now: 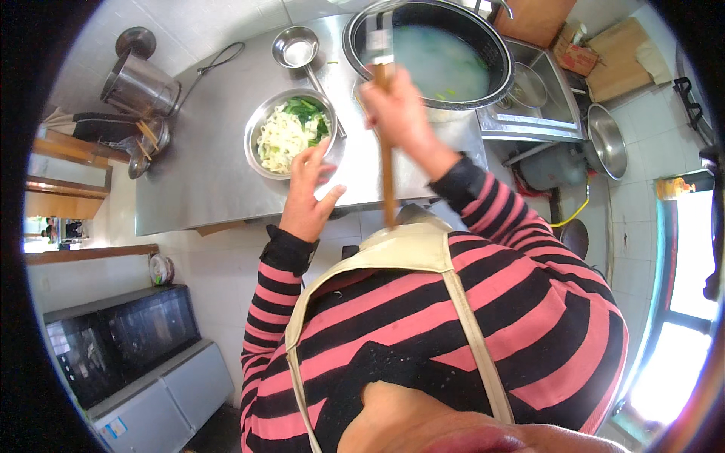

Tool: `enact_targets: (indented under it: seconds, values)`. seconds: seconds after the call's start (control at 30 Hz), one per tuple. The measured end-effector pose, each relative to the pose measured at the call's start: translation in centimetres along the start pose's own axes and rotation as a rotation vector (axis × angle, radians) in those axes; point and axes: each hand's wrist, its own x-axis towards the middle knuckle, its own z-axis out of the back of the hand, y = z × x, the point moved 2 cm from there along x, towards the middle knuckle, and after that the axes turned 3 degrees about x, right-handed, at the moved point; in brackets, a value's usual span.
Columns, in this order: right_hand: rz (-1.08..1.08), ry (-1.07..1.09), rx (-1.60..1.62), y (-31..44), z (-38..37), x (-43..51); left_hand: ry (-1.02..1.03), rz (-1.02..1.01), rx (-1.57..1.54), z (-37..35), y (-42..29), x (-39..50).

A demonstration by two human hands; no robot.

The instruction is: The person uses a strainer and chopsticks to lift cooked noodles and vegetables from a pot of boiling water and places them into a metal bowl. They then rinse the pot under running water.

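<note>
My right hand [399,116] is wrapped around the long wooden handle [387,170] of a utensil. Its blurred metal end crosses the left rim of a large black-walled pot [501,56], and looks like a wire skimmer. Cloudy liquid [439,62] with bits of green fills much of the pot. My left hand [308,192] is at the near right rim of a steel bowl [250,139], fingers apart; whether they touch the rim is unclear. Pale wide noodles [278,146] and cooked leafy greens [305,110] lie in the bowl. Behind it rests a steel ladle [295,47], its handle passing beside the bowl.
The steel worktop [209,164] ends at a near edge in front of my apron [405,249]. A steel sink [529,122] adjoins the pot on the right. At the left stand a tall steel container [136,85] and chopsticks [148,136]. Another steel bowl [606,141] is beyond the sink.
</note>
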Motion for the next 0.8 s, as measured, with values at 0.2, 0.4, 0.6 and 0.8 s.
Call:
enact_targets:
  seconds: [0.2, 0.4, 0.6, 0.8]
  values:
    - [-0.278, -0.04, -0.041, -0.3, 16.0, 1.0, 0.013, 0.385, -0.349, 0.4, 7.9, -1.9]
    - [-0.592, 0.004, 0.048, -4.0, 22.3, 5.0, -0.112, 0.598, -0.297, 0.2, 16.7, -2.4]
    - [-0.784, 0.077, 0.163, -9.9, 23.8, 10.5, -0.262, 0.89, -0.298, -0.2, 20.9, -3.6]
    - [-0.759, 0.247, 0.046, -12.0, 21.1, 15.8, -0.432, 1.05, -0.416, -0.7, 21.1, -2.8]
